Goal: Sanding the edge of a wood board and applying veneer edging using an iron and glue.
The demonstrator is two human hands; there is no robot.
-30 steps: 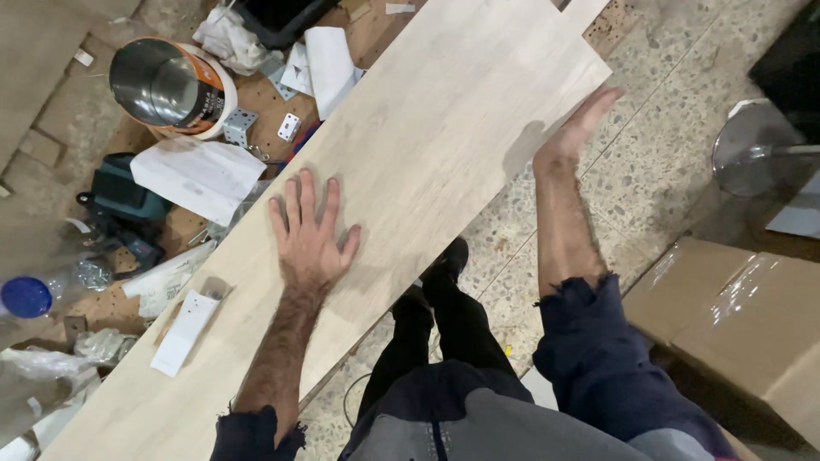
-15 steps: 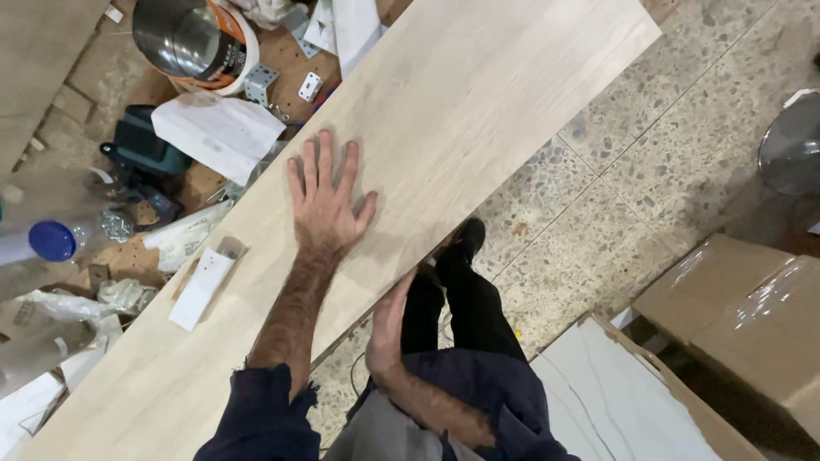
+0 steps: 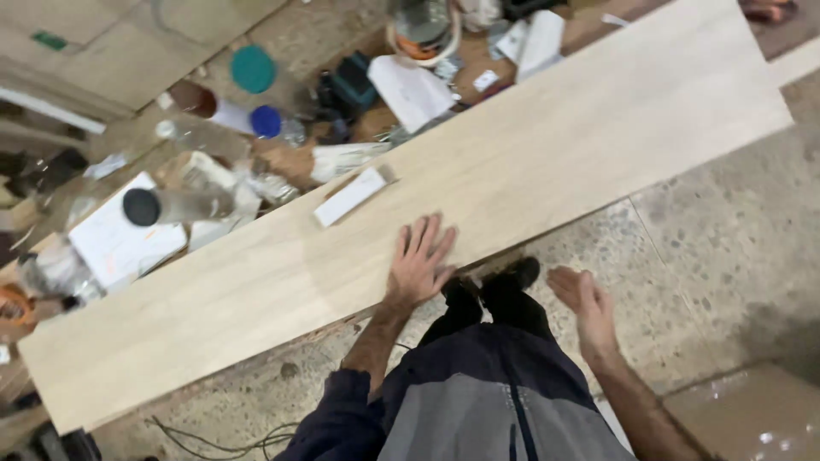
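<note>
A long pale wooden board [image 3: 547, 145] lies slanted across a cluttered bench, from lower left to upper right. My left hand [image 3: 418, 260] rests flat on its near edge, fingers spread, holding nothing. My right hand [image 3: 582, 300] hangs open in the air off the board, above the speckled floor, beside my dark shoes [image 3: 495, 286]. A small white flat box [image 3: 350, 195] lies at the board's far edge, just beyond my left hand.
Behind the board are bottles with blue and teal caps [image 3: 256, 94], a metal can [image 3: 423, 26], papers [image 3: 410, 85] and a white sheet [image 3: 115, 239]. A cardboard box [image 3: 752, 418] sits lower right. Cables [image 3: 213, 435] lie on the floor.
My view has swung left along the board. My right hand left the board's far edge and came down to my side. My left hand stays flat on the board.
</note>
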